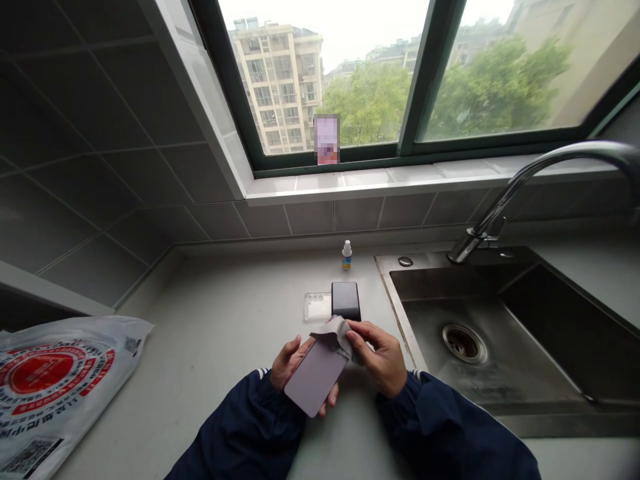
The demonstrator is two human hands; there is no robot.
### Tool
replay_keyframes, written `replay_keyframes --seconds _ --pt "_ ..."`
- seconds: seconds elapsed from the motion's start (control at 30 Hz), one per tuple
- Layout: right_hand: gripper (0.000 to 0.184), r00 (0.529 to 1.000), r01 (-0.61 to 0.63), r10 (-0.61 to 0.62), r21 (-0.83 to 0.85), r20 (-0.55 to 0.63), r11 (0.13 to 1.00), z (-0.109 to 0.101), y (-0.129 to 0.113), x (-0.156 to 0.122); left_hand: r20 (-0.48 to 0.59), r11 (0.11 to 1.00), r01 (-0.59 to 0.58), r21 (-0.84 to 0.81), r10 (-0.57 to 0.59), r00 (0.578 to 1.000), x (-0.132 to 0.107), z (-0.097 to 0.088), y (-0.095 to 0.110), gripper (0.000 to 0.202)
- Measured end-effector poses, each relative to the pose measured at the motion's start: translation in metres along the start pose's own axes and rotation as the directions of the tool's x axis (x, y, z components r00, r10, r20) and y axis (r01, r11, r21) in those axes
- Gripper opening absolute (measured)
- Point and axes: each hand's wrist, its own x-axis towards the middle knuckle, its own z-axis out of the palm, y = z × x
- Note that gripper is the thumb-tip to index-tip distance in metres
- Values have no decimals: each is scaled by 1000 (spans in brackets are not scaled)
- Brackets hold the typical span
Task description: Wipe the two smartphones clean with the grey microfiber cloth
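Your left grip (289, 363) closes on a pale phone (315, 378) above the worktop (225, 313), your right grip (381, 357) pinching a grey cloth (334, 335) against its edge; the plastic bag's (55, 393) red lettering is unreadable.

The phone (315, 380) has a smooth, matt face. The cloth (336, 335) is soft and a bit fuzzy, with a wavy cut edge. The black box (346, 300) is shiny. The clear case (317, 307) is hard, glossy plastic. The sink (387, 267) and tap (520, 187) are shiny metal. The table (210, 320) is smooth and matt. The bag (55, 387) is thin, crinkly plastic.
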Motion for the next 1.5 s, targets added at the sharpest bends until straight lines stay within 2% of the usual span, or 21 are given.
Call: replay_keyframes --seconds 0.27,0.47,0.57,0.7,0.83,1.0,1.17,1.37,1.5 --pt "42 970 -235 218 204 104 950 -1 7 7 -27 1000 -3 -6 3 1000 0 1 0 55" --pt "50 926 -327 256 256 276 910 -6 -3 12 -13 998 57 -4 -57 998 -2 7 6 40" --pt "51 916 -338 251 265 313 903 -8 -7 12 -18 999 46 3 -46 999 -1 11 9 44" --pt "47 923 -329 250 267 291 906 -8 -5 10 1 998 62 13 -62 998 -1 11 9 44" --pt "42 934 -315 254 246 249 917 -7 -2 9 34 991 137 1 -137 990 -1 7 8 38" --pt "41 944 -297 251 220 212 929 -8 -3 8 -41 986 160 -36 -161 986 2 9 7 44" --pt "41 957 -269 236 205 171 941 -9 -1 7 -91 976 220 -5 -219 971 4 9 5 60" --pt "37 959 -265 237 200 153 943 -10 2 8 -113 976 218 22 -215 970 2 6 5 60" --pt "40 949 -294 254 230 188 928 -11 2 9 -105 972 235 13 -233 967 1 7 5 58"
